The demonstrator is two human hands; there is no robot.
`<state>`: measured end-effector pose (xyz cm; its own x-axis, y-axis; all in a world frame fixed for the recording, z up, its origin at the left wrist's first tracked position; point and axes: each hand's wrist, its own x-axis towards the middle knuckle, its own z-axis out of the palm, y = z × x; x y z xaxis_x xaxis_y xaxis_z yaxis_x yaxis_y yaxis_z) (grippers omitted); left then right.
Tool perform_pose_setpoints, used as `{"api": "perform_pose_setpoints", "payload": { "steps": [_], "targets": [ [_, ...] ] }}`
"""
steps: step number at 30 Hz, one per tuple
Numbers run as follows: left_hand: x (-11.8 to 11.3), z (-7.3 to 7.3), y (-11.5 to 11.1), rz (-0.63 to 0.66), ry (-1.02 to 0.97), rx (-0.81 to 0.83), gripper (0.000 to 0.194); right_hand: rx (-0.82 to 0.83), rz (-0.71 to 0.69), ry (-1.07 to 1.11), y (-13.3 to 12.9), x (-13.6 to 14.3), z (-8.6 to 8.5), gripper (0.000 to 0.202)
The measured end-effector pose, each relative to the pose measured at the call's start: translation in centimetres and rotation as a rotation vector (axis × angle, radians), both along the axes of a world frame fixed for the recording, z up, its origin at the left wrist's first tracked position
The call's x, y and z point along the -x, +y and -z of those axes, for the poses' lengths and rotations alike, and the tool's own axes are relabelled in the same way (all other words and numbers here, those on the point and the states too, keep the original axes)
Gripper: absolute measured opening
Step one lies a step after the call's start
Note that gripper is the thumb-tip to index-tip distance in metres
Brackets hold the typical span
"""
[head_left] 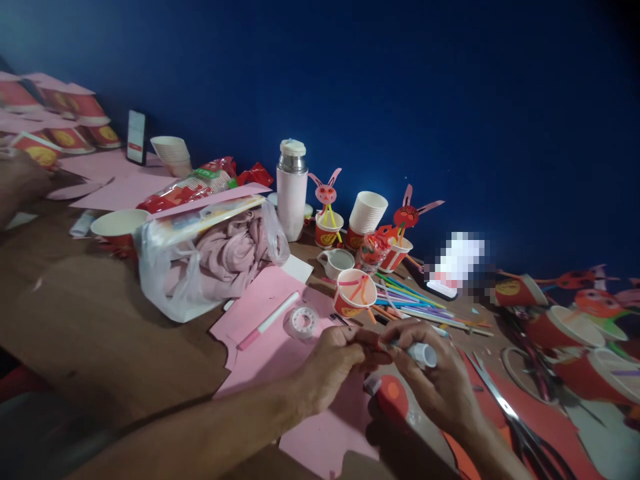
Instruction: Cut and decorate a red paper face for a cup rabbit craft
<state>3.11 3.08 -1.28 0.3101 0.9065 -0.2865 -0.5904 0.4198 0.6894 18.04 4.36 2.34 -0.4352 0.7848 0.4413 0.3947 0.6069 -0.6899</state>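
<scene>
Nearest, scissors point(506, 408) are laid over red paper point(555, 417) at lower R, and pink sheets point(320, 443) are spread on the desk point(75, 320) under the L forearm. Just beyond, the hands are brought together at the fingertips: a small red piece point(375, 341) is pinched by the L hand point(327, 367), w/ R fingertips close against it, and a white tube point(424, 355), poss. a glue stick, is gripped in the R hand point(437, 373).

For good work, the piece is best held by its edge, the tube kept clear of the face and pressure kept light, so no crease or smear is made.

The piece is seen as red and small; its outline is mostly hidden by fingers, so its exact shape can't be told. The tube's round, pale end is turned outward.

Farther, a tape roll point(304, 322) and marker point(267, 321) are set on pink paper, w/ a red-and-white paper cup point(349, 301) and coloured sticks point(425, 308) beyond; farther back, a rabbit-eared figure point(326, 194) is stood in another cup.
</scene>
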Motion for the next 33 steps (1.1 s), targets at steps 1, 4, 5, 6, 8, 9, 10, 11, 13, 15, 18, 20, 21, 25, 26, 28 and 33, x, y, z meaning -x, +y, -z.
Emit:
{"api": "perform_pose_setpoints", "payload": {
  "steps": [1,4,5,6,8,9,10,11,13,15,18,20,21,25,26,28,33],
  "targets": [
    [-0.05,-0.01,0.01,-0.002,-0.001,0.004,0.024,-0.002,-0.003,0.004,-0.01,0.08,-0.06,0.013],
    [-0.15,-0.05,-0.02,0.0,0.0,0.024,0.023,0.005,0.002,0.011,0.01,0.26,-0.14,0.014],
    [-0.16,-0.05,-0.05,0.004,-0.001,0.03,0.023,0.008,0.007,0.015,0.05,0.28,-0.11,0.013],
    [-0.16,-0.03,-0.08,0.008,-0.003,0.033,0.023,0.012,0.014,0.02,0.09,0.27,-0.06,0.013],
    [-0.12,0.02,-0.11,0.015,-0.009,0.031,0.025,0.015,0.02,0.024,0.19,0.18,0.08,0.013],
    [-0.1,0.05,-0.11,0.015,-0.011,0.028,0.025,0.012,0.019,0.022,0.23,0.11,0.14,0.013],
    [-0.06,0.08,-0.09,0.014,-0.012,0.023,0.026,0.009,0.018,0.018,0.27,0.03,0.19,0.013],
    [-0.03,0.11,-0.06,0.011,-0.012,0.016,0.027,0.008,0.018,0.014,0.29,-0.04,0.22,0.013],
    [0.04,0.15,0.01,0.005,-0.007,0.0,0.026,0.014,0.021,0.002,0.28,-0.1,0.23,0.012],
    [0.08,0.24,0.08,0.004,-0.003,-0.019,0.025,0.02,0.024,-0.01,0.21,-0.03,0.17,0.013],
    [0.1,0.49,0.13,0.012,0.0,-0.032,0.025,0.003,0.008,-0.008,0.12,0.23,0.06,0.013],
    [0.07,0.64,0.09,0.019,0.002,-0.026,0.027,-0.01,0.006,0.006,0.13,0.35,0.03,0.013],
    [0.04,0.67,0.06,0.021,0.003,-0.021,0.028,-0.016,0.011,0.01,0.16,0.36,0.04,0.013],
    [-0.05,0.4,-0.05,0.032,0.003,-0.007,0.026,-0.028,0.039,0.01,0.36,0.1,0.18,0.013],
    [-0.05,0.28,-0.04,0.032,0.004,-0.006,0.025,-0.025,0.042,0.009,0.39,0.02,0.23,0.013],
    [-0.02,0.09,0.01,0.028,0.009,-0.008,0.024,-0.01,0.045,0.007,0.42,-0.09,0.29,0.012],
    [0.09,0.27,0.13,0.009,0.022,-0.034,0.025,-0.001,0.04,0.0,0.27,0.11,0.18,0.012]
  ]
}}
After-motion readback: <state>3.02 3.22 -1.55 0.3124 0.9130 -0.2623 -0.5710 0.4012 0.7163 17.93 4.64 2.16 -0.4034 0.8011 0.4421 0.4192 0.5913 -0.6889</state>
